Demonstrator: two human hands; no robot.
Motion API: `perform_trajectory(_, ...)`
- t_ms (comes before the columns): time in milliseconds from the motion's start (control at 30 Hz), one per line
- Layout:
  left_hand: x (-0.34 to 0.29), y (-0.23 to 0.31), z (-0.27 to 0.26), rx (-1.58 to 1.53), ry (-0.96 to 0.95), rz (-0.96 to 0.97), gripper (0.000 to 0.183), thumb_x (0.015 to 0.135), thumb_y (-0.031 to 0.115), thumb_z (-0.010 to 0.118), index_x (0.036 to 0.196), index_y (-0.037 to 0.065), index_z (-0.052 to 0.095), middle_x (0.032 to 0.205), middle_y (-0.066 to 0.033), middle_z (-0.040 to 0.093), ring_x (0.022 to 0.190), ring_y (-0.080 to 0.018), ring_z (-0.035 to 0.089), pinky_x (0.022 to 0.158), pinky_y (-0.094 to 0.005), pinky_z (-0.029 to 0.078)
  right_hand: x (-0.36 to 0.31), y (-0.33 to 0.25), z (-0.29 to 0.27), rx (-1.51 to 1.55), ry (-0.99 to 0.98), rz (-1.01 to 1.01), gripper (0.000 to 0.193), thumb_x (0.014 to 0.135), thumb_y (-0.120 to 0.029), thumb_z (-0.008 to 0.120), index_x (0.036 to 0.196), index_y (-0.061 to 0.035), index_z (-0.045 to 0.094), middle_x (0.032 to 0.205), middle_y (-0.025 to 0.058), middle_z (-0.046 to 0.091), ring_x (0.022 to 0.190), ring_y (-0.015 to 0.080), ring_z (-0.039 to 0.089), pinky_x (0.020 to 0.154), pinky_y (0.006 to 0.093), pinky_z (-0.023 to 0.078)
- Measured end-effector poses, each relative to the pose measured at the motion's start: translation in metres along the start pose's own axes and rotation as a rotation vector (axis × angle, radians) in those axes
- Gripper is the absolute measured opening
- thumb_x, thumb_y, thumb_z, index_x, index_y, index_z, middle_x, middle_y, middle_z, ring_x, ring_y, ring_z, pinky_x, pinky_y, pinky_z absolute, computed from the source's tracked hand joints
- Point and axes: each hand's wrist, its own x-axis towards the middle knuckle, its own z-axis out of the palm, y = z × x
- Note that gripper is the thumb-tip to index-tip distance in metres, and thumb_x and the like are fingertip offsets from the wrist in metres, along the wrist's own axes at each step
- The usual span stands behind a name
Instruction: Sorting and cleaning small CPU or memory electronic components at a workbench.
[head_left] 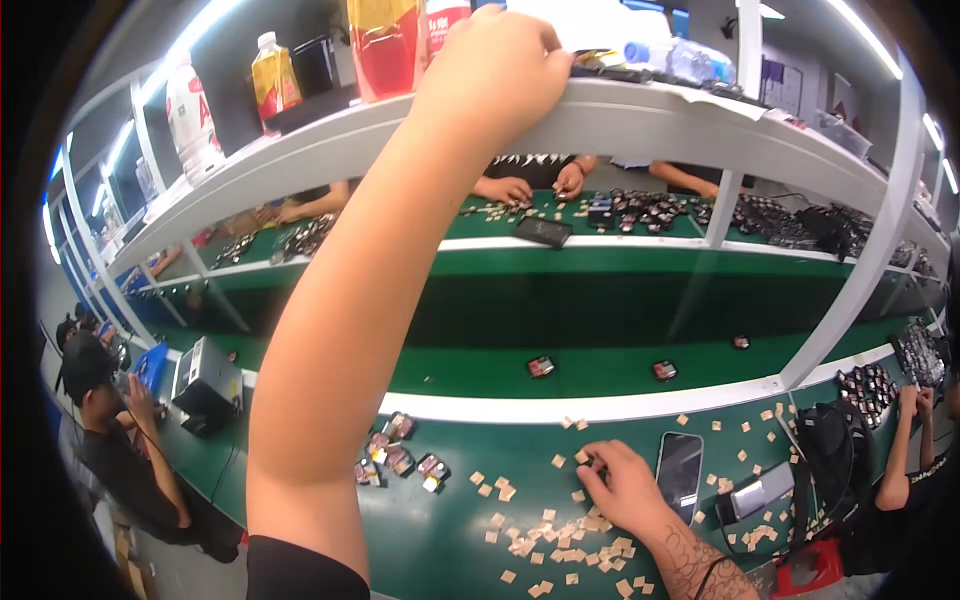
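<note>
My left arm stretches up across the view to the white overhead shelf (640, 110). At its edge my left hand (500, 75) is closed, its fingertips turned away; whatever they hold is hidden. My right hand (625, 485) rests low over the green table (430, 540), thumb and fingers drawn together. A tan square (582, 457) and something dark show at its fingertips, too small to name. Many loose tan squares (570, 555) lie scattered around this hand. Left of them sits a small group of black, box-like parts (398, 460) with coloured faces.
A phone (680, 470) lies right of my right hand, beside a grey-and-black device (762, 490) and a black bag (838, 450). Bottles (275, 75) stand on the shelf. Three parts (541, 367) sit on the green strip beyond the white rail (560, 403). Other people work around.
</note>
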Motion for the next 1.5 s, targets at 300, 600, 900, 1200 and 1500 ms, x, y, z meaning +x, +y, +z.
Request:
perform_trajectory(300,-0.141,0.005,-0.004,-0.056,0.067,0.395,0.026,0.081,0.003,0.077,0.105,0.007,0.068,0.104,-0.0122,0.062,0.098,-0.0349,0.062,0.086,-0.0451,0.049,-0.008,0.009,-0.002,0.054,0.043,-0.03,0.011,0.102,-0.003,0.061,0.107,-0.0026,0.07,0.098,0.016,0.068,0.082,0.0383,0.07,0.073,0.0446,0.055)
perform_trajectory(600,-0.353,-0.108,0.013,-0.108,-0.889,-0.449,0.027,0.087,0.014,0.083,0.111,0.007,0.073,0.105,-0.0137,0.068,0.109,-0.0359,0.07,0.093,-0.047,0.058,-0.001,0.01,0.009,0.156,0.005,-0.014,0.007,0.1,-0.009,0.07,0.098,-0.0016,0.071,0.088,0.0121,0.068,0.066,0.0259,0.068,0.062,0.0375,0.052)
perform_trajectory(900,-0.358,-0.11,0.047,-0.075,-0.884,-0.228,0.008,0.097,0.012,0.067,0.097,0.003,0.068,0.101,-0.015,0.065,0.1,-0.0379,0.068,0.085,-0.049,0.057,-0.006,0.013,0.006,0.179,0.039,0.004,0.011,0.099,-0.012,0.074,0.095,-0.0019,0.072,0.085,0.0106,0.068,0.067,0.0241,0.068,0.062,0.0348,0.053)
perform_trajectory(1200,-0.351,-0.099,0.048,-0.343,-0.901,-0.486,0.01,0.094,-0.002,0.065,0.104,-0.001,0.064,0.101,-0.0178,0.069,0.099,-0.0346,0.071,0.085,-0.0437,0.057,-0.008,0.014,0.004,0.114,-0.029,0.0,0.013,0.1,-0.018,0.072,0.097,-0.0056,0.074,0.088,0.0089,0.07,0.074,0.0263,0.072,0.067,0.0373,0.056)
perform_trajectory(1500,-0.336,-0.088,0.052,-0.295,-0.875,-0.405,0.015,0.093,-0.003,0.063,0.107,-0.001,0.063,0.093,-0.0181,0.067,0.093,-0.0374,0.069,0.083,-0.0449,0.055,-0.005,0.012,0.002,0.071,-0.045,-0.021,0.012,0.099,-0.02,0.072,0.097,-0.0084,0.075,0.091,0.0092,0.071,0.079,0.0286,0.074,0.072,0.0389,0.058)
